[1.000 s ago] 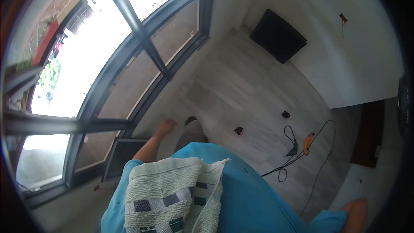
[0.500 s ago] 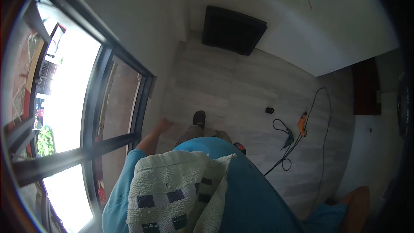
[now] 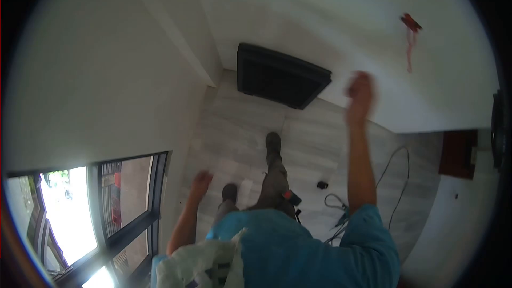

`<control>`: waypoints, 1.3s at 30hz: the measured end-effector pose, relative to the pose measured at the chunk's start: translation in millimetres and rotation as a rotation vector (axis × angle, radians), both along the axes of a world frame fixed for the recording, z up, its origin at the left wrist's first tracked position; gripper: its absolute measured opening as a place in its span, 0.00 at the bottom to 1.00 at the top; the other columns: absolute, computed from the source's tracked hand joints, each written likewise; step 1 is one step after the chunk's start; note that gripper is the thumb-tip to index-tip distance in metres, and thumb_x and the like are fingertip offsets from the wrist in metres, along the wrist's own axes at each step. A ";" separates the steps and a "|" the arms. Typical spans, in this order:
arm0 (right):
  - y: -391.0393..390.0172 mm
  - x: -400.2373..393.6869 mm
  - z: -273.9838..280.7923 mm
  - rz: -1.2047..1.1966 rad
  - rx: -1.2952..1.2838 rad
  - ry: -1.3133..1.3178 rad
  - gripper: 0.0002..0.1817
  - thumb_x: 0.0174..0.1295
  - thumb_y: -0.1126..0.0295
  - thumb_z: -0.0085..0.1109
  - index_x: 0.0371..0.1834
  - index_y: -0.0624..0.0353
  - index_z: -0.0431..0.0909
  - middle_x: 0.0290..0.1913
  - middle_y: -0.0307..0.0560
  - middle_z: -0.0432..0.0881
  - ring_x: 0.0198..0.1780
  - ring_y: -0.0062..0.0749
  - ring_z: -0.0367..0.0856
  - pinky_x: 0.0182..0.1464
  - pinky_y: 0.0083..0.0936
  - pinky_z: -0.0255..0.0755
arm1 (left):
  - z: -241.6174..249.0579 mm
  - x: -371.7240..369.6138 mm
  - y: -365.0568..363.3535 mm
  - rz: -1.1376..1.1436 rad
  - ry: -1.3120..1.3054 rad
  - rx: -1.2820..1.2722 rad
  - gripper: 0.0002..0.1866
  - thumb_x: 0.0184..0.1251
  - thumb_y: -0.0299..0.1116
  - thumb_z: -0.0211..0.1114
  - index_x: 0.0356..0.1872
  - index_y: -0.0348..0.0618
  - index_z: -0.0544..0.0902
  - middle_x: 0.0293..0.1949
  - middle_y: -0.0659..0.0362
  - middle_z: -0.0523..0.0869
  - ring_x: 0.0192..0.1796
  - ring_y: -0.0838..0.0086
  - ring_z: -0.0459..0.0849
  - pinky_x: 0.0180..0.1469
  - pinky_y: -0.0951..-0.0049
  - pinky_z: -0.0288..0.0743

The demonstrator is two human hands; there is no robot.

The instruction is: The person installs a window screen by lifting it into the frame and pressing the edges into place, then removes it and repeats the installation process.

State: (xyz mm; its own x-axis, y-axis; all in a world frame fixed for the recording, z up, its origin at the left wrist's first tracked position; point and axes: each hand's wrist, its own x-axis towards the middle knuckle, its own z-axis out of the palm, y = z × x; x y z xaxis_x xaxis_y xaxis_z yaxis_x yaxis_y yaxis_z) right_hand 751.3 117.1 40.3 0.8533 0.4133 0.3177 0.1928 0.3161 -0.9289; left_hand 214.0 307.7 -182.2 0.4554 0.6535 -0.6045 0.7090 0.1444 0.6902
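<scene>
My left hand (image 3: 201, 182) hangs low beside my left leg, near the window side; its fingers are too blurred to read. Raised in front of the white wall is my right hand (image 3: 361, 88), smeared by motion, with its fingers looking curled and their contents not visible. It is nearest to the black flat panel (image 3: 282, 77) that leans at the base of the wall, without touching it. A reddish-brown object with a pink string (image 3: 410, 23) is on the wall to the right of my right hand.
The framed window (image 3: 125, 197) is at lower left. On the tiled floor lie a small black object (image 3: 322, 185), a green tool (image 3: 343, 217) and a looped cable (image 3: 408, 168). A red and black item (image 3: 291, 198) shows at my right hip. A brown wooden piece (image 3: 458, 153) stands at right.
My right arm has risen from the lower right to in front of the wall. My right foot has stepped forward, and the view has shifted toward the wall. The orange tool is no longer visible.
</scene>
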 end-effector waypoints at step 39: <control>-30.1 -286.1 -98.9 1.501 -0.370 -1.067 0.21 0.51 0.71 0.54 0.50 0.67 0.73 0.46 0.56 0.74 0.49 0.51 0.74 0.52 0.42 0.69 | 139.3 81.0 -236.1 1.409 -0.584 -0.332 0.16 0.65 0.37 0.64 0.45 0.36 0.74 0.40 0.55 0.79 0.43 0.68 0.82 0.46 0.61 0.82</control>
